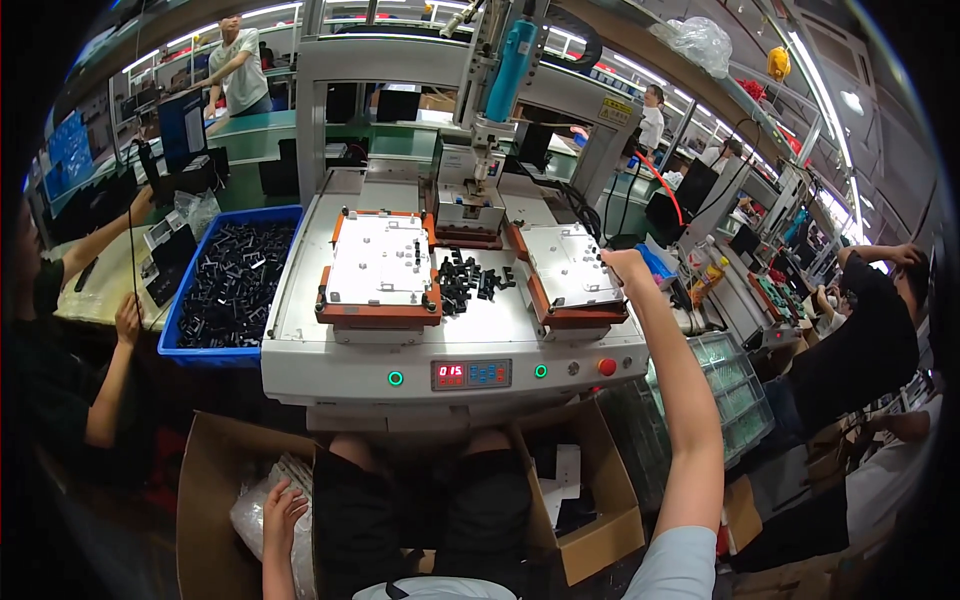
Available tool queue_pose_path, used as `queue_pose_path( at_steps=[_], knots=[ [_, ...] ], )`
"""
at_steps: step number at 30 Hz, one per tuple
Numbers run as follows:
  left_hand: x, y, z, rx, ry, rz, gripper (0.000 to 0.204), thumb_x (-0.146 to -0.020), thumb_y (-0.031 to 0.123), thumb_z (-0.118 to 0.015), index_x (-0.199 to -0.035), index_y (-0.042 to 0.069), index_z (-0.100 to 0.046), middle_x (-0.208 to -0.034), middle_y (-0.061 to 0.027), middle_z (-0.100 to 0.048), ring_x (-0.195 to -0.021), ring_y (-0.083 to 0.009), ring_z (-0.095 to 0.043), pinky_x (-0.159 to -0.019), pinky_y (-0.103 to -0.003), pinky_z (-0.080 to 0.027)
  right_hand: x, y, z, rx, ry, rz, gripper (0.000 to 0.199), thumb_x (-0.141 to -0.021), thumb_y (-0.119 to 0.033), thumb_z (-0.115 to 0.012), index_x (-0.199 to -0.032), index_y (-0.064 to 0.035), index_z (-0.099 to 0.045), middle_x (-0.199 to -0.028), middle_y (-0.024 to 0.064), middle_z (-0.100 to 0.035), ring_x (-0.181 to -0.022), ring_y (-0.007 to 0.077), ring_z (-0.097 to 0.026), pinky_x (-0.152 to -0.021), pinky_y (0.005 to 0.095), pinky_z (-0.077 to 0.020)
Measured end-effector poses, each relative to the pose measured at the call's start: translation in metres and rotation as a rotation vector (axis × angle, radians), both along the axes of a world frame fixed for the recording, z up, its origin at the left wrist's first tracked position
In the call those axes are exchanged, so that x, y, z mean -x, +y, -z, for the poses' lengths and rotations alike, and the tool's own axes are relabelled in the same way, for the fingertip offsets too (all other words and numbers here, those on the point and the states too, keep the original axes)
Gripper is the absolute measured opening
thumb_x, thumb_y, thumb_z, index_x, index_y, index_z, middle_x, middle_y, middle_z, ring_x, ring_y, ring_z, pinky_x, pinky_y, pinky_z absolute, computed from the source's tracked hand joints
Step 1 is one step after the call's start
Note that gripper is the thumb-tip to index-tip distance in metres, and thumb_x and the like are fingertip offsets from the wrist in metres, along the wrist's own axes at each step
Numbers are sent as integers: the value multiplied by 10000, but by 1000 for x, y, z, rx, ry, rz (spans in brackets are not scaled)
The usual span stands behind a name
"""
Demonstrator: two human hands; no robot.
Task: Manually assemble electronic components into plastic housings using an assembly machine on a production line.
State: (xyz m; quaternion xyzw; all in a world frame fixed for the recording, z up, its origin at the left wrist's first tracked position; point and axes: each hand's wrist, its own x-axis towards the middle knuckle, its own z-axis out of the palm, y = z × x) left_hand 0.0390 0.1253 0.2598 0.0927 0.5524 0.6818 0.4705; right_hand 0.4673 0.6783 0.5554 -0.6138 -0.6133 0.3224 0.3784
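White plastic, studded with small raised fittings, made up the panel (570, 265) at the right of a bench machine, where a worker's bare right hand (626, 266) met its right-hand edge. The panel lay directly to the left of that hand, seated in an orange-brown fixture (585, 317); its long axis appeared to run away from the worker, though the lens bent its outline. The right hand was by far the nearer, its arm stretched forward and its fingers bent inward over the edge. Whether the fingertips pinched a small part could not be told.

The left hand (284, 510) hung low and well apart, open with its fingers loosely curled, beside a clear plastic bag (252, 520) in a brown cardboard carton (212, 480). Nothing could be seen in its grasp.

On the white metal tabletop (295, 312), a loose heap of small black plastic clips (458, 282) lay between the two fixtures, to the left of the right hand with the panel in between. A matching white panel (370, 262) sat in the left fixture (380, 316). Just beside the machine, a blue rectangular plastic bin (215, 354) held a mass of similar black pieces. A teal cylinder (511, 70) stood above the back of the tabletop, and a grey control panel (471, 375) with a lit red display faced the worker.
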Motion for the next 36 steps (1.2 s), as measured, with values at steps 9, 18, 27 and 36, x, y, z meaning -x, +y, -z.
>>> queue_pose_path(
  at_steps=[9, 18, 27, 36],
  knots=[
    [-2, 13, 3, -6, -48, 35, 419, -880, 144, -604, -1268, 44, -480, -984, -85, -640, -866, -204, -643, -781, -327, -526, -12, -8, -4, 141, -130, -56, 278, -764, -245, -770, -710, 11, -674, -666, 68, -631, -534, 146, -538, -505, 320, -417],
    [0, 14, 23, 30, -28, 55, 418, -875, 139, -608, -1261, 33, -490, -975, -86, -644, -836, -202, -650, -754, -312, -529, -21, -17, -7, 219, 14, -159, 366, -805, -305, -732, -913, 37, -662, -779, 73, -647, -625, 125, -581, -574, 261, -442],
    [11, -29, 55, 193, 29, -59, 372, -896, 174, -570, -1245, 57, -513, -958, -63, -625, -798, -178, -631, -714, -297, -515, -34, -117, 21, -324, -81, 7, 372, -883, -361, -641, -977, -1, -645, -901, 68, -661, -813, 157, -599, -730, 293, -460],
    [-35, 6, 88, 269, 679, 49, 411, -1004, 336, -415, -1158, -13, -565, -1095, -130, -616, -1036, -245, -574, -864, -356, -458, -26, -132, 50, -650, -96, 105, 244, -910, -224, -601, -1012, -6, -641, -1001, 125, -634, -979, 260, -568, -887, 353, -429]
  ],
)
